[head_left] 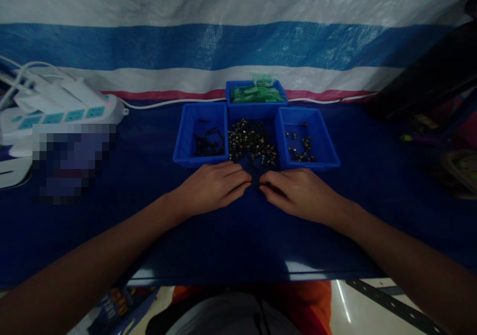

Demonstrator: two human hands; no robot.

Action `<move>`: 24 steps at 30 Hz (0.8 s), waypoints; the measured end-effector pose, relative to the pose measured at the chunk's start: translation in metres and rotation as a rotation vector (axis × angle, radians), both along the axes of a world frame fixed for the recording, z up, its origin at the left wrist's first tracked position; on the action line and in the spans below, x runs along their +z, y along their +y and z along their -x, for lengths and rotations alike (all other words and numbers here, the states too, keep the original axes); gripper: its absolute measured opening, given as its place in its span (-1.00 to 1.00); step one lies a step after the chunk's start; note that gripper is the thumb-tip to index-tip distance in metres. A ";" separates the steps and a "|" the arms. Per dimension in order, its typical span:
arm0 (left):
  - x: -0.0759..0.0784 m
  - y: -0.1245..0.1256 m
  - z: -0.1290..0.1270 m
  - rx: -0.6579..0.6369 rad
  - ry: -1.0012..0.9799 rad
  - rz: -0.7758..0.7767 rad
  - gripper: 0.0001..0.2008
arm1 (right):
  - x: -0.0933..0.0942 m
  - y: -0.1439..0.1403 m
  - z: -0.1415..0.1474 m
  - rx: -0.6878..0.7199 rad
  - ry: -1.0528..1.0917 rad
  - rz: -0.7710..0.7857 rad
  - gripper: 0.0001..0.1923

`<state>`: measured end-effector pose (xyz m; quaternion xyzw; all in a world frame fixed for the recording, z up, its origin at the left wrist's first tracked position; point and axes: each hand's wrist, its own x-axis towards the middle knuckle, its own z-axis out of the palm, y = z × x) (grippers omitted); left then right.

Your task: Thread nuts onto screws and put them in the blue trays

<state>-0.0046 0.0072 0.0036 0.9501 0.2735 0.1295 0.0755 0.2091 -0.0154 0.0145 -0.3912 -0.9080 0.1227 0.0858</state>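
Observation:
My left hand (219,185) is closed in a pinch in front of the left blue bin (179,146); what its fingertips hold is too small and dark to make out. Just to its right, my right hand (301,192) pinches a small dark piece (262,183), its kind unclear. A narrow gap separates the two sets of fingertips. Beyond them lies a heap of small screw-like metal parts (251,141), dark and brassy. Long dark screws (208,146) lie in the left bin. Several short metal parts (303,148) are scattered in the right blue bin (328,141).
Behind the heap stands a third blue bin (257,110) with green plastic packets (257,94). A white power strip (115,110) with cables sits at the left. Dark objects crowd the right side. The dark blue tabletop (238,245) ends close to the body.

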 end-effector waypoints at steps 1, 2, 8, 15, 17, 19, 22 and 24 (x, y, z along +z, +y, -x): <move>0.000 0.000 0.000 0.003 -0.026 -0.016 -0.77 | 0.000 0.000 0.000 0.003 -0.011 0.000 -0.80; 0.000 0.000 0.000 -0.002 -0.051 -0.036 -0.78 | 0.000 0.001 0.001 0.010 -0.023 0.000 -0.81; 0.002 -0.004 -0.001 -0.121 -0.093 -0.161 -0.81 | -0.002 0.000 0.002 0.080 -0.033 0.023 -0.81; 0.001 0.000 0.002 -0.015 -0.032 -0.132 -0.79 | 0.001 0.001 -0.001 -0.007 -0.016 -0.007 -0.80; 0.000 0.000 0.001 -0.002 -0.006 -0.111 -0.78 | 0.001 0.000 -0.002 -0.042 0.023 -0.021 -0.79; 0.000 0.000 0.000 -0.013 0.016 -0.087 -0.77 | 0.002 -0.002 -0.002 -0.044 0.075 -0.020 -0.80; 0.000 -0.002 -0.002 -0.041 0.051 -0.053 -0.75 | 0.002 -0.004 -0.001 0.014 0.130 -0.003 -0.81; 0.000 -0.003 -0.003 -0.048 0.063 -0.038 -0.73 | 0.001 -0.006 0.000 0.044 0.139 0.006 -0.81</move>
